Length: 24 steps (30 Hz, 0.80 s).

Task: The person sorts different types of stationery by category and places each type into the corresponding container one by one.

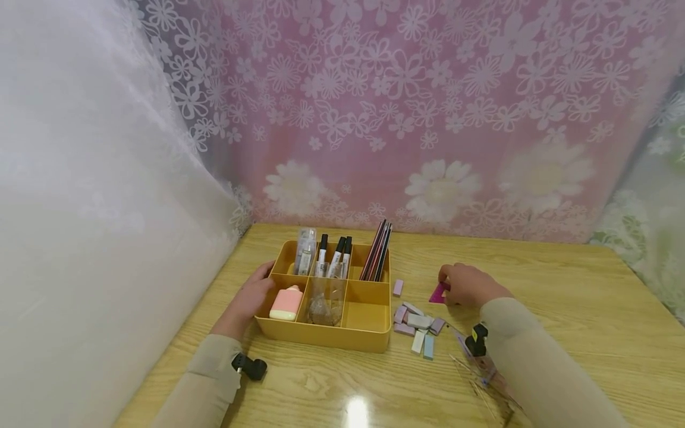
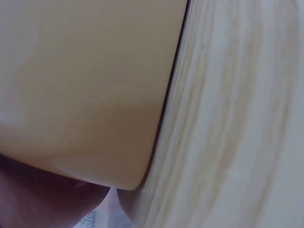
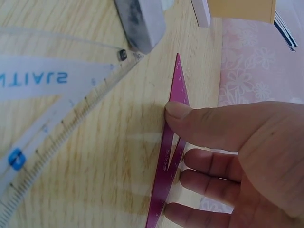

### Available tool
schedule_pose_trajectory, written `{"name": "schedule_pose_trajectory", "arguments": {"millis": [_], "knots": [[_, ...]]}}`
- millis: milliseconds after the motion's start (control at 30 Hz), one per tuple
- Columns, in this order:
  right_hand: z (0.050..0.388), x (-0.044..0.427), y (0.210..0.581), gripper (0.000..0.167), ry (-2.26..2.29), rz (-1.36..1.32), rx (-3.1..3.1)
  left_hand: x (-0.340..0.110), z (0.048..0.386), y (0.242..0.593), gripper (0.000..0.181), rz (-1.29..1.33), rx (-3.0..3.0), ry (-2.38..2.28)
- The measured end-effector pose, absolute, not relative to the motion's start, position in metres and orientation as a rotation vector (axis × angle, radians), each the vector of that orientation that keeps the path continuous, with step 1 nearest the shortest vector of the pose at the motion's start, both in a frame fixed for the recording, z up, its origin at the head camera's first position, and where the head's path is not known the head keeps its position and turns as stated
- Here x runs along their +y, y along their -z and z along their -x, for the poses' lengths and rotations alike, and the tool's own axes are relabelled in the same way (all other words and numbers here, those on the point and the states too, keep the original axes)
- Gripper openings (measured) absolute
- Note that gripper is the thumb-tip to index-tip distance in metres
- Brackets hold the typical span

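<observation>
My right hand [image 1: 471,285] pinches a magenta triangle ruler [image 1: 439,292] to the right of the eraser pile; in the right wrist view the thumb lies on the ruler [image 3: 164,185], fingers behind it. At the left end of a yellow divided organizer [image 1: 326,339], my left hand [image 1: 254,295] grips its side wall. The organizer holds a pink and cream bottle [image 1: 286,303], black-capped markers [image 1: 336,258], a clear cup [image 1: 326,303] and dark pencils [image 1: 377,252]. Its front right compartment is bare. The left wrist view shows the organizer's wall [image 2: 90,95] with fingers [image 2: 47,199] at its edge.
Several small erasers [image 1: 420,321] lie right of the organizer, one [image 1: 398,288] apart from them. Clear rulers [image 3: 71,109] and thin dry stalks [image 1: 473,380] lie near my right forearm. A floral curtain [image 1: 348,119] hangs behind the table [image 1: 299,386].
</observation>
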State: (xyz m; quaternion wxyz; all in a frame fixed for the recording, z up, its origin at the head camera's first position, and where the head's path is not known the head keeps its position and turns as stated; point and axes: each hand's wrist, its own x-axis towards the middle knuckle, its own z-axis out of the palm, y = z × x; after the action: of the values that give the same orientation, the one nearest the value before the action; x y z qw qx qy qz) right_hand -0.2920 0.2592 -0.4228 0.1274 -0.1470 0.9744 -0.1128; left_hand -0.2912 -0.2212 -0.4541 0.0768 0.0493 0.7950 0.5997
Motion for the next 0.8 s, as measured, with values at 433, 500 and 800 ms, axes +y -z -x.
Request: {"name": "schedule_pose_trajectory", "arguments": {"millis": [433, 500, 800], "knots": [[0.2958, 0.2578, 0.4234, 0.038, 0.365, 0.410, 2.813, -0.2225, 0.2913, 0.4545, 0.061, -0.139, 2.373, -1.799], [0.2952, 0.2570, 0.4242, 0.037, 0.390, 0.399, 2.810, -0.2229, 0.2904, 0.4538, 0.062, -0.151, 2.361, -1.808], [0.2903, 0.2592, 0.4310, 0.038, 0.392, 0.508, 2.865, -0.2229, 0.2902, 0.4542, 0.063, -0.161, 2.356, -1.813]]}}
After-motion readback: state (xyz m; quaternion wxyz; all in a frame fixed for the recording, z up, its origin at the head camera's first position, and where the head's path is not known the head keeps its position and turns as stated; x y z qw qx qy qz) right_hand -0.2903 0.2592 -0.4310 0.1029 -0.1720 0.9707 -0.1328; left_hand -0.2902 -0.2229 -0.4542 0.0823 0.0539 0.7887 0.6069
